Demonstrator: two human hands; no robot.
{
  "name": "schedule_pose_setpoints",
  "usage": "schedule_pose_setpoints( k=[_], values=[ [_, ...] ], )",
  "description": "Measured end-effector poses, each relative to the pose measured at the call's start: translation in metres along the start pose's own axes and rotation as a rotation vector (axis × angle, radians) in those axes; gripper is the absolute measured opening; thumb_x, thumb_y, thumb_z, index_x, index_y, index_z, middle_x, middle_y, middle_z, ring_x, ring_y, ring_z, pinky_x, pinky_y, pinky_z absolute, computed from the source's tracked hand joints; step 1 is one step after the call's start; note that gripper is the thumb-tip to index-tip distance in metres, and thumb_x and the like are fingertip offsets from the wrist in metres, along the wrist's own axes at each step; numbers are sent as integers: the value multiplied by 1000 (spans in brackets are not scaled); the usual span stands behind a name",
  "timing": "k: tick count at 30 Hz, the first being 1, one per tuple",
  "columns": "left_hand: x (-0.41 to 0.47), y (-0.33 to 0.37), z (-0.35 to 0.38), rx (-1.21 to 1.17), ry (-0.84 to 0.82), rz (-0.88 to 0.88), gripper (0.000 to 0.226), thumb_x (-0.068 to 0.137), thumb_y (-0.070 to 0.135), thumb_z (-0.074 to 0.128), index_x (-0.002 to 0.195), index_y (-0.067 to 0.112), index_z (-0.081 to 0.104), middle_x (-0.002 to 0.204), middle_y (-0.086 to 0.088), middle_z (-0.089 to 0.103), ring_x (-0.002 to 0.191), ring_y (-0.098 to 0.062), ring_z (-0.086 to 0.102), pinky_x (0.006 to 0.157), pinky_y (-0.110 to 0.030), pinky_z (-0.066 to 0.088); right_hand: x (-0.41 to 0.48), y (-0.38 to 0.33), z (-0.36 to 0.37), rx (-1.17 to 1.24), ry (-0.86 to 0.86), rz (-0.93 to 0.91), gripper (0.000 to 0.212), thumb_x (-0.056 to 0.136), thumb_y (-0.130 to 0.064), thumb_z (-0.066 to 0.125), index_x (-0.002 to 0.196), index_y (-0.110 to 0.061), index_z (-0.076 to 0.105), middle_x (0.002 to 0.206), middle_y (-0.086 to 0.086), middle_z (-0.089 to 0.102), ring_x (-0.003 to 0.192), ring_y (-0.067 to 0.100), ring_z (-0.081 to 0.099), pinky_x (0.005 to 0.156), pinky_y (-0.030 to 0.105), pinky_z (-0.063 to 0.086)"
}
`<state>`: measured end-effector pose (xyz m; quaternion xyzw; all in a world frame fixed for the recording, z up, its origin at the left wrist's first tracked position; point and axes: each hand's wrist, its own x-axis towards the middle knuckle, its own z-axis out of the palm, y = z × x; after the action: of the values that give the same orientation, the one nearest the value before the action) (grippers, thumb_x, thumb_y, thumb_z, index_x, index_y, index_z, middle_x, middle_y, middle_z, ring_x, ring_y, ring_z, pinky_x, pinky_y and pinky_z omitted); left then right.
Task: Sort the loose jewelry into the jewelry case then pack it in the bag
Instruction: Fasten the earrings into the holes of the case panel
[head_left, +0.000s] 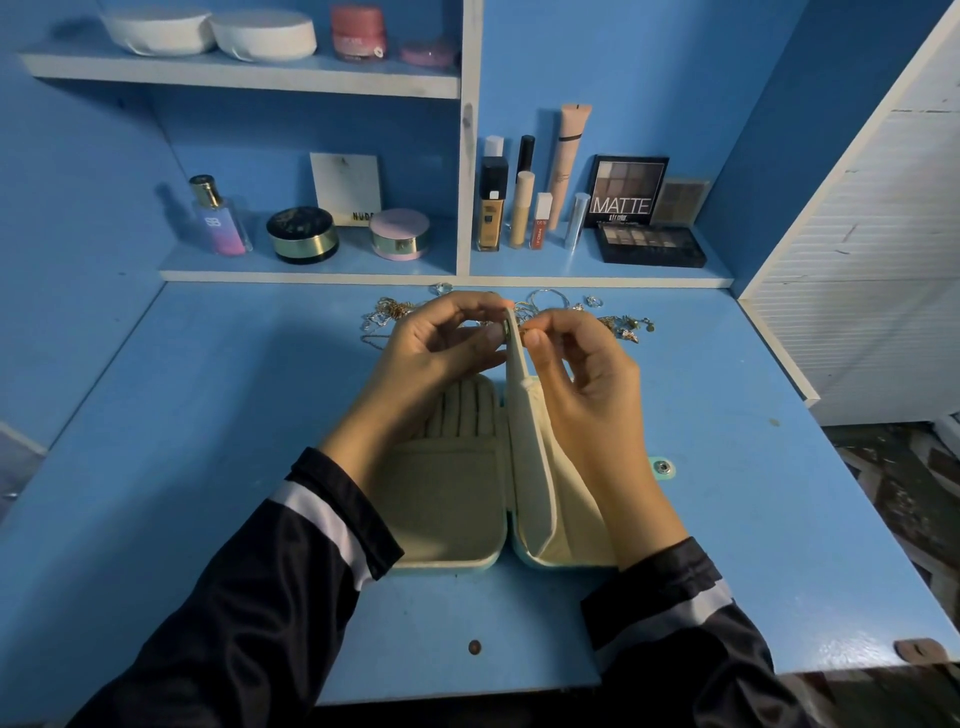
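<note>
The jewelry case (447, 514) is being held open, dead centre on the desk (208, 467). Its cream divider flap (527, 441) is being held upright, pinched at the top by left hand (436, 348) and right hand (582, 374). The loose jewelry (626, 326) is being left heaped at 12 o'clock, just past it. On the shelf (311, 275) behind: "SB" bottle (218, 221) and "NUDE" card (347, 187) at 11, "MATTE" palette (626, 189) at 1.

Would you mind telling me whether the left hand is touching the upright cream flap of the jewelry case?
Touching. The head view shows the left hand with its fingers pinching the top edge of the flap, with no gap between them.
</note>
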<state>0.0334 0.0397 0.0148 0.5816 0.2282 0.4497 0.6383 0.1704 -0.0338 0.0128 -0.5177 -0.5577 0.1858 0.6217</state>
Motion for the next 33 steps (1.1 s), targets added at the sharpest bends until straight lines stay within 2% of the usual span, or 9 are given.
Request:
schedule_pose_setpoints(
  k=[4, 10, 14, 18, 23, 27, 30, 33],
  values=[
    [0, 1, 0, 16, 2, 2, 23, 82, 11, 61, 105, 10, 61, 93, 11, 71, 92, -7, 68, 76, -23, 55, 1, 2, -1, -144, 25, -121, 6, 94, -7, 58, 95, -9, 64, 90, -3, 65, 86, 9, 61, 80, 25, 50],
    [-1, 1, 0, 20, 2, 1, 24, 82, 12, 61, 106, 10, 61, 95, 11, 71, 94, -8, 68, 77, -24, 55, 3, 4, 0, -262, 37, -206, 8, 94, -8, 57, 95, -5, 64, 89, -4, 61, 85, -7, 53, 79, 10, 42],
    [-1, 1, -2, 0, 4, -15, 24, 82, 12, 62, 105, 11, 62, 98, 7, 70, 96, -11, 67, 78, -24, 55, 2, 1, -2, -59, -27, -48, 8, 96, -9, 56, 95, -9, 64, 90, -3, 66, 85, 5, 60, 78, 20, 45],
    [-1, 1, -2, -3, 7, -17, 23, 82, 11, 62, 105, 12, 63, 97, 7, 71, 96, -12, 68, 78, -25, 56, 1, -4, -6, 164, -89, 67, 8, 95, -4, 58, 98, -4, 65, 91, -4, 68, 85, 4, 63, 78, 18, 45],
    [-2, 3, 0, 3, 9, -20, 22, 83, 9, 61, 104, 12, 62, 94, 11, 72, 94, -8, 69, 76, -23, 56, 4, -6, -6, 216, -86, 83, 9, 94, -2, 59, 95, -8, 66, 85, -12, 67, 79, 3, 61, 72, 14, 45],
    [-2, 3, 0, 2, 10, -18, 21, 84, 8, 60, 104, 12, 62, 95, 11, 72, 95, -8, 69, 77, -23, 56, 4, -7, -5, 251, -79, 108, 8, 93, -3, 60, 93, -10, 64, 80, -11, 65, 73, 5, 58, 65, 16, 44],
    [-2, 2, -1, -4, 7, -17, 23, 82, 11, 61, 105, 12, 62, 95, 11, 72, 96, -9, 69, 77, -23, 56, 3, -6, -5, 248, -74, 115, 6, 93, -5, 61, 93, -9, 64, 83, -4, 66, 76, 11, 58, 68, 22, 46],
    [-2, 2, -1, -3, 2, -14, 23, 82, 12, 62, 105, 12, 62, 94, 12, 71, 94, -8, 68, 77, -23, 55, 3, -5, -6, 214, -73, 99, 5, 93, -5, 61, 93, -9, 64, 83, -7, 65, 77, 5, 59, 70, 17, 45]
  ],
)
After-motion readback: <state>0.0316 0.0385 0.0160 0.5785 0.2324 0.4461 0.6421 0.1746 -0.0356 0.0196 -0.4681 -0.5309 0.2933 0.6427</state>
